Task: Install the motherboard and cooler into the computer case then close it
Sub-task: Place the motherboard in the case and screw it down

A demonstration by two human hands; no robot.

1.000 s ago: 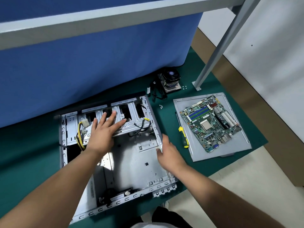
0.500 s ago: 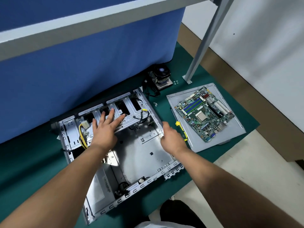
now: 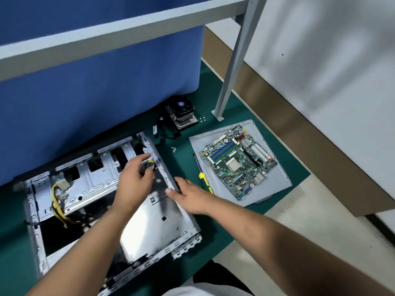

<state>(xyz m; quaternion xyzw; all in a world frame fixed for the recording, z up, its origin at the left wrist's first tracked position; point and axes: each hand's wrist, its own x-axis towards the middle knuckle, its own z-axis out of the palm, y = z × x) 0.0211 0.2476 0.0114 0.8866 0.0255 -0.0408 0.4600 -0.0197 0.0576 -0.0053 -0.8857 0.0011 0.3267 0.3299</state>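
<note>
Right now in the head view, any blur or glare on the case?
Head view: motion blur smears the left hand and the computer case edges; a bright glare patch sits on the case floor; the motherboard is fairly sharp; straight frame beams bow from wide-angle distortion.

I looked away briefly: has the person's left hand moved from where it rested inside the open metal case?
Yes. The left hand has moved right along the silver drive-bay bracket, away from the yellow cables, and now pinches a black cable.
</note>
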